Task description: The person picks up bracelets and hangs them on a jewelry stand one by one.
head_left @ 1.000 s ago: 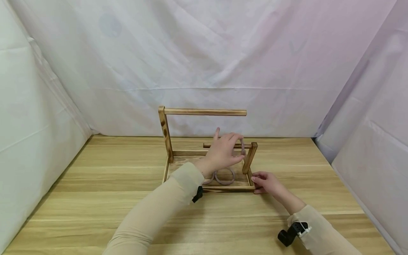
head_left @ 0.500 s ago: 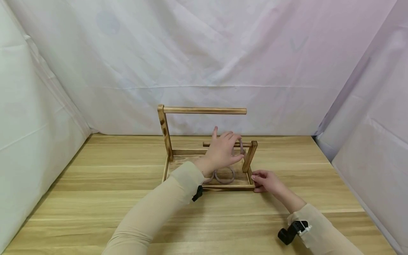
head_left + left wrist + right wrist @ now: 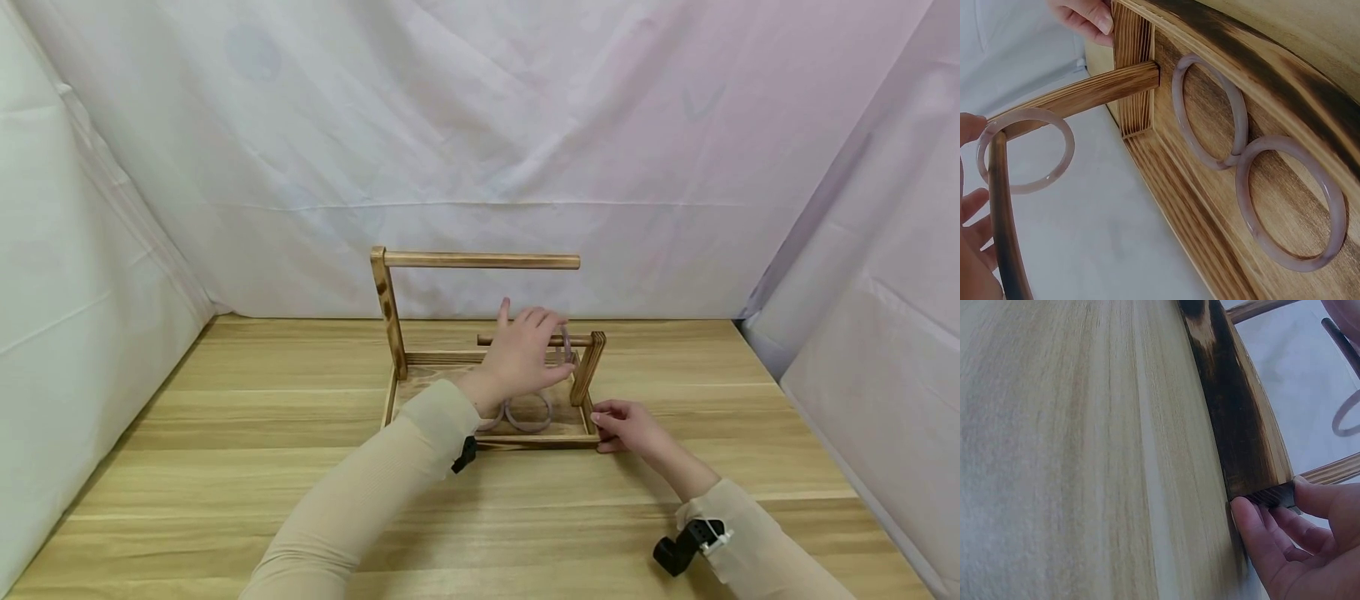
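My left hand (image 3: 517, 354) holds a pale purple bangle (image 3: 1070, 144) by its edge, finger above and thumb below in the head view. The bangle hangs around the short lower bar (image 3: 581, 341) of a wooden bangle rack, near the bar's upright (image 3: 588, 371). Two similar bangles, a first bangle (image 3: 1241, 122) and a second bangle (image 3: 1339, 219), lie touching on the floor of the rack's tray (image 3: 540, 443). At the tray's front right corner, my right hand (image 3: 626, 427) grips the end, its thumb (image 3: 1310, 490) at the rim and fingers against the outer side.
A longer upper bar (image 3: 480, 261) runs above the left hand from a tall left upright (image 3: 388, 317). The rack stands on a wood-grain table (image 3: 225, 467). White cloth (image 3: 480, 125) hangs behind and at both sides.
My left hand and the bangle have edged very slightly left along the lower bar. The right hand and rack stay in place.
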`<act>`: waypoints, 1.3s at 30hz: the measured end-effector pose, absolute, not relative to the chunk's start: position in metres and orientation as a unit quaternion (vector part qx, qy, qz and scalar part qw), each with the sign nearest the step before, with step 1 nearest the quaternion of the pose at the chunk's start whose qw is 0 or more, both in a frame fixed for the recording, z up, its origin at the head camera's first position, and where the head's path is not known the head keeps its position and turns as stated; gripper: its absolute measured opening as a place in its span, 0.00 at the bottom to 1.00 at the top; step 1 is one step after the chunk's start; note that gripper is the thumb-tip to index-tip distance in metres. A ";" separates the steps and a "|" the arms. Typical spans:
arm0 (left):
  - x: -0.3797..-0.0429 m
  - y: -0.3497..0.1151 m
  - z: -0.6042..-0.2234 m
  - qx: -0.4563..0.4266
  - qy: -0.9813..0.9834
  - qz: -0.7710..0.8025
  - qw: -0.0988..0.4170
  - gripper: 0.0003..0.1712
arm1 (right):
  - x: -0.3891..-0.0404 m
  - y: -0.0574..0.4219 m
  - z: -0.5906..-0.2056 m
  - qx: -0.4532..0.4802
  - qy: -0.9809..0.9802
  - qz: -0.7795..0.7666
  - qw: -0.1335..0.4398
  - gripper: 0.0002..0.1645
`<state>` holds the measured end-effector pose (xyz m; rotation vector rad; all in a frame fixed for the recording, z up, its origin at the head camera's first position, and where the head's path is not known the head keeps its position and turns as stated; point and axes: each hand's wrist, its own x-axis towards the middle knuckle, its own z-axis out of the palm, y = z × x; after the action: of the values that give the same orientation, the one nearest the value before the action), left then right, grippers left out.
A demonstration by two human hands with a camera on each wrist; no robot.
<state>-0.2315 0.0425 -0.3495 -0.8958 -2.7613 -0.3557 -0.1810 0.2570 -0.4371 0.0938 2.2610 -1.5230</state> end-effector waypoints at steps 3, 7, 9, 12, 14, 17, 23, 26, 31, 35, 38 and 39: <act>-0.232 0.039 -0.348 -0.302 -0.935 -0.142 0.118 0.36 | -0.181 0.256 -0.437 0.034 0.810 -0.548 0.205 0.25; -0.234 0.030 -0.345 -0.296 -0.931 -0.168 0.132 0.34 | -0.181 0.256 -0.437 0.035 0.810 -0.549 0.203 0.25; -0.236 0.026 -0.345 -0.293 -0.930 -0.178 0.137 0.34 | -0.181 0.256 -0.437 0.034 0.810 -0.549 0.204 0.26; -0.238 0.018 -0.345 -0.289 -0.926 -0.197 0.140 0.34 | -0.181 0.257 -0.438 0.035 0.809 -0.550 0.205 0.26; -0.239 0.013 -0.346 -0.285 -0.924 -0.212 0.140 0.34 | -0.181 0.257 -0.437 0.034 0.809 -0.550 0.206 0.26; -0.239 0.007 -0.348 -0.277 -0.924 -0.226 0.136 0.33 | -0.181 0.257 -0.437 0.035 0.808 -0.551 0.207 0.26; -0.240 -0.005 -0.356 -0.261 -0.926 -0.237 0.137 0.32 | -0.181 0.257 -0.437 0.032 0.809 -0.549 0.206 0.27; -0.240 -0.011 -0.361 -0.255 -0.927 -0.242 0.133 0.32 | -0.181 0.257 -0.437 0.032 0.810 -0.549 0.206 0.27; -0.240 -0.019 -0.367 -0.247 -0.930 -0.245 0.121 0.32 | -0.181 0.257 -0.436 0.032 0.809 -0.549 0.207 0.27; -0.239 -0.025 -0.373 -0.247 -0.932 -0.235 0.125 0.31 | -0.182 0.257 -0.437 0.032 0.809 -0.549 0.208 0.28; -0.239 -0.029 -0.377 -0.246 -0.934 -0.229 0.124 0.31 | -0.181 0.257 -0.437 0.034 0.810 -0.547 0.209 0.28; -0.239 -0.031 -0.378 -0.244 -0.934 -0.230 0.122 0.31 | -0.181 0.257 -0.437 0.034 0.810 -0.546 0.209 0.28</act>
<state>-0.2386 -0.0306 -0.3783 -0.7133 -2.7272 -0.6707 -0.1814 0.2570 -0.4367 0.0947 2.2539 -1.5202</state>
